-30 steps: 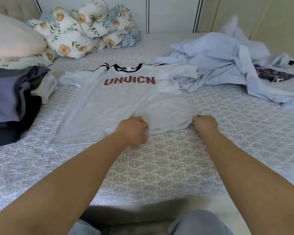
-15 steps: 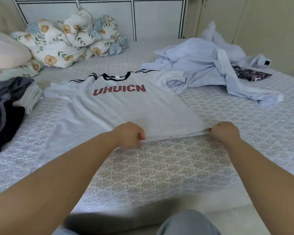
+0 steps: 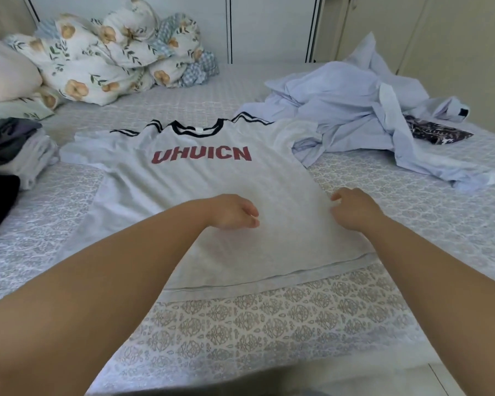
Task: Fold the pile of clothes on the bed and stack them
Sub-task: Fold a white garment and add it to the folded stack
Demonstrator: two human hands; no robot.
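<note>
Left hand (image 3: 235, 212) palm down over the middle of the grey T-shirt (image 3: 200, 178), fingers loosely curled and pointing toward 3 o'clock, gripping nothing; forearm reaching in from 7 o'clock across the lower hem. Right hand (image 3: 353, 208) at the shirt's 3 o'clock edge, knuckles up, fingers bent loosely with fingertips at the cloth, holding nothing that can be made out; forearm stretched in from 5 o'clock. Both hands low over the fabric, well apart from each other; touching it or just above, cannot tell. T-shirt spread flat and face up at the centre of the bed (image 3: 269, 324), dark-trimmed collar toward 12 o'clock, red lettering "UHUICN" across the chest, hem toward 6 o'clock lying straight on the patterned sheet, sleeves out to 9 and 3 o'clock. Unfolded pile of pale blue clothes (image 3: 363, 110) heaped at 2 o'clock, touching the shirt's right sleeve, with a dark patterned garment (image 3: 435, 132) at its far side. Stack of dark and grey folded clothes (image 3: 9, 155) at 9 o'clock, just beside the left sleeve. Floral duvet (image 3: 112, 58) bunched at 11 o'clock against the headboard end, pink pillow (image 3: 3, 72) at 10 o'clock.
</note>
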